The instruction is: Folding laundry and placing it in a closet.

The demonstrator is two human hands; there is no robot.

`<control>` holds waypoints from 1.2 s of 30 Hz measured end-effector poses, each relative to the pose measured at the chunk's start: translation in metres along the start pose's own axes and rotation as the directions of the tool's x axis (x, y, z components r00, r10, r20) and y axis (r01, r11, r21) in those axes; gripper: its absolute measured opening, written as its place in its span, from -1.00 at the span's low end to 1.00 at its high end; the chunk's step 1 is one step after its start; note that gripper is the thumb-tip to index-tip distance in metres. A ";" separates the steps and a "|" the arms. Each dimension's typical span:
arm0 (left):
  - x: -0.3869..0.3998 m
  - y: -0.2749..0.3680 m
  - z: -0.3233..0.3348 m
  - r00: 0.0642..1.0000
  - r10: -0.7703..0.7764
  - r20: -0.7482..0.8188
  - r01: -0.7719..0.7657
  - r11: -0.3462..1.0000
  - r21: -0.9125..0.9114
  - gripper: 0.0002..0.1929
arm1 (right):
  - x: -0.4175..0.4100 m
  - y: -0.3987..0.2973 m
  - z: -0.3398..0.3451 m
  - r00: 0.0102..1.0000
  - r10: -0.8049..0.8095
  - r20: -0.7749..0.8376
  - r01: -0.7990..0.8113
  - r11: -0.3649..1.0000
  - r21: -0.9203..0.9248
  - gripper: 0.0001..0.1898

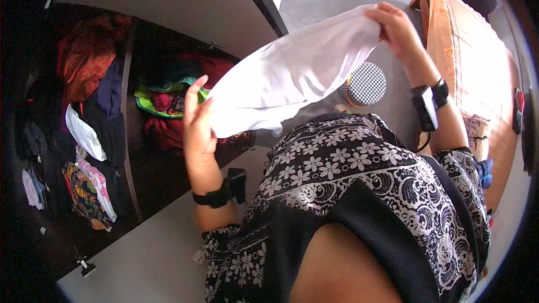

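Note:
A white cloth (290,71), smooth and slightly glossy, is stretched in the air between my two hands. My left hand (200,122) pinches its near left end, with the index finger pointing up. At the far right end, my right hand (393,25) grips the cloth's upper corner, and that hand is a little blurred. The cloth sags in folds along its lower edge. Whether it is a garment or a plain piece of fabric I cannot tell. Dark straps with devices sit on both my wrists.
On the left, an open wardrobe (128,155) holds folded and bundled clothes. Its doors (168,4) stand swung out. A round houndstooth-patterned box (367,84) rests on the grey floor beyond the cloth. To the right is a bed or table with a peach cover (471,46).

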State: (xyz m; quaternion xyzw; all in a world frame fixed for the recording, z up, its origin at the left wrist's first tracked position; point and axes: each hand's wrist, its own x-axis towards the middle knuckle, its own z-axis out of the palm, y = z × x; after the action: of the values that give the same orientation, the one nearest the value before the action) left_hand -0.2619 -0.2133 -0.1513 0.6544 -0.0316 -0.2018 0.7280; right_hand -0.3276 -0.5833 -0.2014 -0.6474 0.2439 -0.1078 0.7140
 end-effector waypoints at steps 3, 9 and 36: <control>0.006 -0.008 0.026 0.990 0.025 0.139 -0.023 1.000 -0.017 -0.82 | -0.019 -0.002 0.044 0.990 -0.097 0.099 0.102 0.993 -0.053 -0.85; 0.011 -0.005 0.076 0.918 -0.028 0.396 0.082 0.989 -0.120 -0.77 | -0.052 -0.015 0.099 0.920 -0.148 0.362 0.188 0.979 -0.077 -0.83; 0.054 -0.063 0.025 0.803 0.244 0.544 -0.595 0.271 0.757 -0.74 | -0.058 -0.051 0.072 0.570 -0.296 0.766 0.553 0.828 -0.092 -0.81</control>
State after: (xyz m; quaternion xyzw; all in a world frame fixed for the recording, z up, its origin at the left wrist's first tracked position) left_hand -0.2361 -0.2593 -0.2203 0.8631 -0.4279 -0.0511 0.2634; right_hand -0.3340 -0.5008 -0.1366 -0.7822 -0.2094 0.0271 0.5861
